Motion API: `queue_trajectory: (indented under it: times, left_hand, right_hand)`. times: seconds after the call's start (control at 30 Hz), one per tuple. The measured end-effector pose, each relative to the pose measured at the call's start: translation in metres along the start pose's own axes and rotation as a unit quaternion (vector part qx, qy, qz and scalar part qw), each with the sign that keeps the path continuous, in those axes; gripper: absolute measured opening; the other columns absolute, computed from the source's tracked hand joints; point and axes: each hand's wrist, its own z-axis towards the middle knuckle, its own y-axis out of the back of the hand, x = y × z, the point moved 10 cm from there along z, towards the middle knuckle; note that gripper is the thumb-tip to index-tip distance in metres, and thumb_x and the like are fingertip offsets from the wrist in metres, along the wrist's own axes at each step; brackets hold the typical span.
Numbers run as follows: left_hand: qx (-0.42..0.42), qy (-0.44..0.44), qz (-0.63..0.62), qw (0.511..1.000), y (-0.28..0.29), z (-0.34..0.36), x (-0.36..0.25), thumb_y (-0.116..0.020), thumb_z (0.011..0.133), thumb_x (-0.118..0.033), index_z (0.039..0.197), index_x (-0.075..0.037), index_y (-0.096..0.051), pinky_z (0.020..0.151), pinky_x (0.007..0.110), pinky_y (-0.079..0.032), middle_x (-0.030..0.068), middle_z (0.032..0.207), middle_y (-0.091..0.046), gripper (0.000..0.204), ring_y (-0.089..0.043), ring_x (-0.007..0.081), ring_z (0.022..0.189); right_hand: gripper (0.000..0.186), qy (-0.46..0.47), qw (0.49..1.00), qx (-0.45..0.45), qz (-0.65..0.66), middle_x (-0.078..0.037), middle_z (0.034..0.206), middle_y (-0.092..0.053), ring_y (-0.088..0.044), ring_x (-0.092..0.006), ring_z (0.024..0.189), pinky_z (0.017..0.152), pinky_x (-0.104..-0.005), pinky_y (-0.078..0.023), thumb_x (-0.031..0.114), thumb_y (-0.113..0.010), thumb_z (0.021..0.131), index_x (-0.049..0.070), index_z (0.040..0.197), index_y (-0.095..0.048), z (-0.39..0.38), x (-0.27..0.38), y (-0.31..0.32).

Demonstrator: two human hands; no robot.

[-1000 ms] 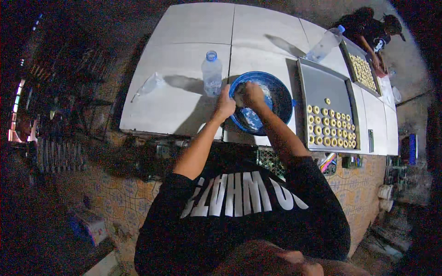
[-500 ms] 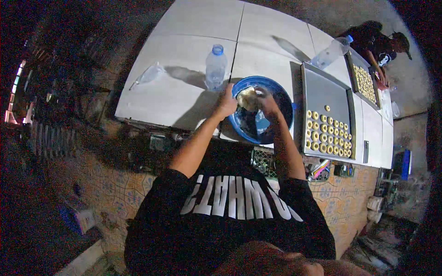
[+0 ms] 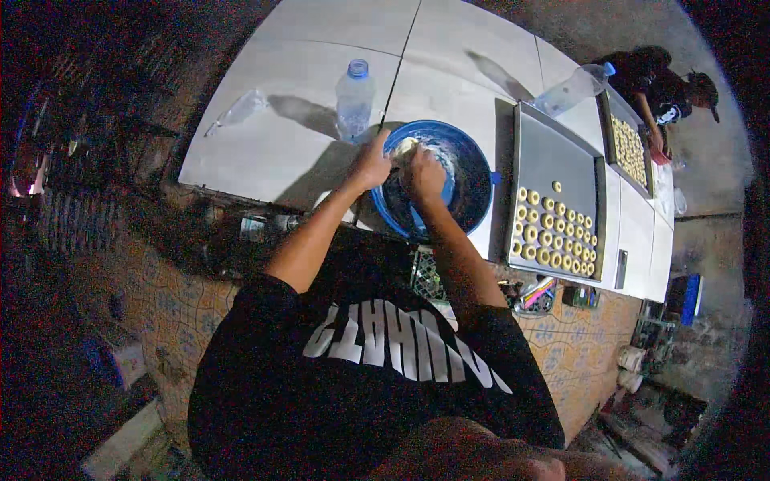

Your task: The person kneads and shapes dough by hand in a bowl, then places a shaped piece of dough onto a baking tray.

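A blue basin stands on the white tiled table in front of me. My left hand is closed on its left rim. Inside the basin, my right hand is curled, knuckles up, against a pale lump of dough near the far left wall. The fingers partly cover the dough, and their tips are hidden. Whitish smears coat the basin's inner wall beyond the hand.
A clear bottle stands behind the basin, and a clear plastic piping bag lies farther left. On the right, a metal tray carries several dough rings. Beyond are a lying bottle and another person at a second tray.
My right hand has shifted left within the basin and curled over the dough, which shows less now. The left hand stays on the rim. The whole view has shifted slightly.
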Motion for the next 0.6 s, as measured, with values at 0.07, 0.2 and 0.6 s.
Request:
queue_trajectory:
  times: [0.07, 0.2, 0.6]
  left_hand:
    - [-0.018, -0.026, 0.004, 0.999, 0.005, -0.002, -0.005, -0.050, 0.084, 0.002, 0.136, 0.003, -0.043, 0.101, 0.044, -0.042, 0.0301, 0.125, -0.055, 0.052, -0.053, 0.0438, 0.118]
    - [-0.054, -0.025, 0.017, 0.998, 0.007, -0.004, -0.006, -0.050, 0.083, 0.002, 0.136, 0.004, -0.044, 0.102, 0.043, -0.042, 0.0304, 0.126, -0.054, 0.053, -0.052, 0.0447, 0.119]
    - [-0.005, 0.072, -0.066, 0.995, -0.005, -0.002, 0.015, -0.052, 0.079, 0.003, 0.141, 0.003, -0.037, 0.106, 0.042, -0.039, 0.0267, 0.136, -0.049, 0.063, -0.050, 0.0383, 0.124]
  right_hand:
    - [0.039, -0.012, 0.998, -0.015, 0.056, -0.021, 0.097, -0.062, -0.064, -0.0393, 0.080, 0.066, -0.0515, -0.050, 0.020, -0.053, 0.090, 0.002, 0.125, -0.053, 0.003, 0.005, 0.004]
    - [0.040, -0.037, 0.989, -0.088, 0.115, -0.020, 0.093, -0.064, -0.065, -0.0398, 0.080, 0.066, -0.0515, -0.050, 0.025, -0.064, 0.083, 0.001, 0.114, -0.059, 0.004, 0.004, 0.032]
    - [0.037, -0.084, 0.706, 0.136, 0.690, -0.010, 0.112, -0.066, -0.064, -0.0242, 0.100, 0.085, -0.0381, -0.051, 0.029, -0.059, 0.094, 0.004, 0.121, -0.059, -0.003, -0.070, -0.030]
